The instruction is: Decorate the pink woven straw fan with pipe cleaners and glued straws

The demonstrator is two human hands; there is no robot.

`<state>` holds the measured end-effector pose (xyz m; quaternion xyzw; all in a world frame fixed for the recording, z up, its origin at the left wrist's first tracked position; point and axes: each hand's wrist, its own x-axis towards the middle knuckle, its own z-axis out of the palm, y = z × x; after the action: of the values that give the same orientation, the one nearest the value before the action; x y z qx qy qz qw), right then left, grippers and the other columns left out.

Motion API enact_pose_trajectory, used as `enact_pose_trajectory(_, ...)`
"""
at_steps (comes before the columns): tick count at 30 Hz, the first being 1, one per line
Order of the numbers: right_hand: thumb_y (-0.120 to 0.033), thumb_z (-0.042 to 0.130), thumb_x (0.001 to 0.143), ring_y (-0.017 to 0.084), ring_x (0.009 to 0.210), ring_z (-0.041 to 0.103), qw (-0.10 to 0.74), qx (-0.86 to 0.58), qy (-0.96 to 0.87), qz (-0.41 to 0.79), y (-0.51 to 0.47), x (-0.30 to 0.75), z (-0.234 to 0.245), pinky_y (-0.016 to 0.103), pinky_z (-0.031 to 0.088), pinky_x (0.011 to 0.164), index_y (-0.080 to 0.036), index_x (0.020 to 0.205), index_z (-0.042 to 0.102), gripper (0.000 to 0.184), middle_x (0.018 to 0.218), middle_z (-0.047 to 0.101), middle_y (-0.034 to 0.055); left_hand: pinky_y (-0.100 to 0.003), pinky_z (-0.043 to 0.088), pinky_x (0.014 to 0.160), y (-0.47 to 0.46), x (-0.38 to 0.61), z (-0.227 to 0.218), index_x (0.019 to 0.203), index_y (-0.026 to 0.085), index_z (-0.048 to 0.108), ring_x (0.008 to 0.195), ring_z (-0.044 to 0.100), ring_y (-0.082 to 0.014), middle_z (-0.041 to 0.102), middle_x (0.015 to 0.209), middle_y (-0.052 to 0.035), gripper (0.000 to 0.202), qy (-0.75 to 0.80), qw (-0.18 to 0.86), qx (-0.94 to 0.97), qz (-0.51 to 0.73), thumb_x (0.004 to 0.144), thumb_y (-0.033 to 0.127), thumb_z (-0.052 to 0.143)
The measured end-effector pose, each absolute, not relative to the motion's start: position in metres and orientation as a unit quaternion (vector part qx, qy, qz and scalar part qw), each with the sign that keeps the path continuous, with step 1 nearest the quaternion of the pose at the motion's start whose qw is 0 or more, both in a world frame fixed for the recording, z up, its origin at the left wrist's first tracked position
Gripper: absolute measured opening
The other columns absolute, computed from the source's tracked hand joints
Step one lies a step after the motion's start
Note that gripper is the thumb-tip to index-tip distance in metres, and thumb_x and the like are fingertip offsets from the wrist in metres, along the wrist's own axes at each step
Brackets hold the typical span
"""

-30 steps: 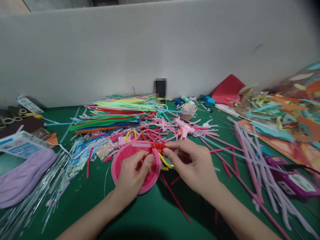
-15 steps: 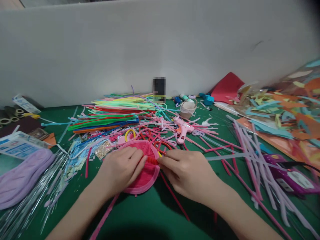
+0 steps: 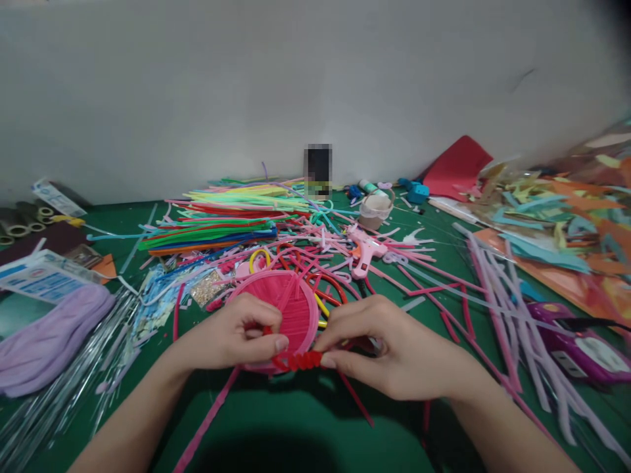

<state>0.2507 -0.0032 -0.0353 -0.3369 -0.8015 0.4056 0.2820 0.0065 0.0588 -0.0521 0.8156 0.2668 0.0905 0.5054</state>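
Observation:
A red fuzzy pipe cleaner (image 3: 303, 360), wound into a tight coil, stretches between my hands near the table's front. My left hand (image 3: 231, 338) is closed, its thumb pressed to curled fingers around the left end, where a bit of red shows. The coil's right end is pinched between thumb and fingers of my right hand (image 3: 384, 351). Just behind and below lies a round pink disc (image 3: 269, 292) that looks made of pipe cleaners side by side; my left hand covers part of its near edge. From under it a long pink strip (image 3: 211, 417) runs toward me.
Bundled coloured pipe cleaners (image 3: 221, 230) lie beyond the disc. A pink glue gun (image 3: 365, 251) and a small cup (image 3: 375, 210) stand behind my right hand. Scissor handles (image 3: 332, 287) poke out beside the disc. Lilac strips (image 3: 532, 341) and a purple device (image 3: 582, 351) lie right.
Both hands have come toward me and lower, lifting the red coil off the disc's middle to its near edge. More of the disc shows. The view has shifted slightly.

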Motion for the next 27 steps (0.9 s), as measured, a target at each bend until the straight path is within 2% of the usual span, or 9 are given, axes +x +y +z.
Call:
enact_pose_trajectory(2, -0.014, 0.064, 0.086, 0.010, 0.066, 0.061, 0.281, -0.342, -0.795, 0.414, -0.003, 0.250, -0.036, 0.019, 0.042, 0.061, -0.016, 0.089, 0.075, 0.011, 0.078, 0.072, 0.0020, -0.025, 0.022, 0.049, 0.060, 0.007, -0.057, 0.053, 0.018, 0.037, 0.051, 0.028, -0.0083, 0.029, 0.053, 0.0066, 0.046, 0.249, 0.546, 0.795, 0.088, 0.090, 0.039, 0.055)
enact_pose_trajectory(4, -0.015, 0.063, 0.087, 0.010, 0.065, 0.060, 0.274, -0.373, -0.795, 0.392, -0.002, 0.250, -0.038, 0.019, 0.041, 0.059, -0.016, 0.090, 0.075, 0.012, 0.078, 0.072, 0.0017, -0.023, 0.027, 0.051, 0.060, 0.008, -0.060, 0.057, 0.016, 0.047, 0.052, 0.034, -0.0087, 0.037, 0.054, 0.0055, 0.041, 0.258, 0.568, 0.777, 0.086, 0.090, 0.040, 0.055)
enact_pose_trajectory(8, -0.018, 0.059, 0.091, 0.014, 0.071, 0.062, 0.238, -0.446, -0.811, 0.295, 0.003, 0.248, -0.044, 0.023, 0.041, 0.062, -0.019, 0.092, 0.074, 0.014, 0.084, 0.074, 0.0027, -0.019, 0.042, 0.057, 0.060, 0.013, -0.059, 0.089, 0.017, 0.067, 0.061, 0.054, -0.0104, 0.062, 0.071, 0.0015, 0.021, 0.318, 0.576, 0.747, 0.094, 0.089, 0.037, 0.059)
enact_pose_trajectory(10, -0.020, 0.058, 0.093, 0.016, 0.073, 0.064, 0.218, -0.461, -0.819, 0.262, 0.005, 0.247, -0.049, 0.025, 0.041, 0.064, -0.019, 0.093, 0.073, 0.015, 0.086, 0.074, 0.0037, -0.020, 0.048, 0.063, 0.060, 0.016, -0.060, 0.107, 0.021, 0.067, 0.072, 0.063, -0.0134, 0.069, 0.085, -0.0006, 0.026, 0.343, 0.563, 0.741, 0.131, 0.085, 0.035, 0.065)
enact_pose_trajectory(12, -0.020, 0.056, 0.094, 0.017, 0.074, 0.064, 0.207, -0.467, -0.821, 0.253, 0.007, 0.246, -0.052, 0.026, 0.041, 0.065, -0.019, 0.094, 0.073, 0.017, 0.087, 0.074, 0.0049, -0.022, 0.051, 0.073, 0.059, 0.019, -0.062, 0.115, 0.024, 0.066, 0.086, 0.068, -0.0167, 0.073, 0.097, -0.0022, 0.035, 0.356, 0.531, 0.752, 0.159, 0.081, 0.033, 0.071)
enact_pose_trajectory(17, -0.016, 0.051, 0.096, 0.016, 0.075, 0.064, 0.207, -0.458, -0.816, 0.284, 0.008, 0.248, -0.052, 0.026, 0.042, 0.066, -0.018, 0.097, 0.072, 0.021, 0.087, 0.073, 0.0056, -0.025, 0.051, 0.077, 0.060, 0.022, -0.066, 0.089, 0.022, 0.077, 0.079, 0.070, -0.0178, 0.078, 0.084, -0.0018, 0.015, 0.387, 0.414, 0.801, 0.194, 0.083, 0.033, 0.069)
enact_pose_trajectory(22, -0.012, 0.051, 0.093, 0.013, 0.070, 0.062, 0.221, -0.455, -0.802, 0.318, 0.007, 0.253, -0.045, 0.023, 0.041, 0.063, -0.020, 0.090, 0.071, 0.022, 0.082, 0.072, 0.0021, -0.026, 0.053, 0.079, 0.060, 0.024, -0.063, 0.086, 0.022, 0.078, 0.078, 0.071, -0.0184, 0.078, 0.082, -0.0017, 0.012, 0.385, 0.400, 0.807, 0.202, 0.081, 0.029, 0.070)
enact_pose_trajectory(24, -0.012, 0.051, 0.093, 0.013, 0.070, 0.062, 0.226, -0.457, -0.801, 0.312, 0.006, 0.253, -0.044, 0.023, 0.041, 0.063, -0.020, 0.090, 0.072, 0.022, 0.083, 0.073, 0.0018, -0.028, 0.054, 0.082, 0.057, 0.026, -0.063, 0.097, 0.023, 0.076, 0.086, 0.072, -0.0197, 0.078, 0.092, -0.0028, 0.017, 0.374, 0.428, 0.796, 0.210, 0.081, 0.028, 0.070)
enact_pose_trajectory(27, -0.012, 0.053, 0.092, 0.013, 0.070, 0.063, 0.247, -0.467, -0.794, 0.300, 0.006, 0.250, -0.044, 0.023, 0.043, 0.064, -0.020, 0.093, 0.073, 0.022, 0.084, 0.073, 0.0017, -0.030, 0.057, 0.086, 0.053, 0.026, -0.063, 0.123, 0.026, 0.063, 0.103, 0.069, -0.0225, 0.071, 0.116, -0.0062, 0.047, 0.355, 0.496, 0.753, 0.247, 0.078, 0.028, 0.075)
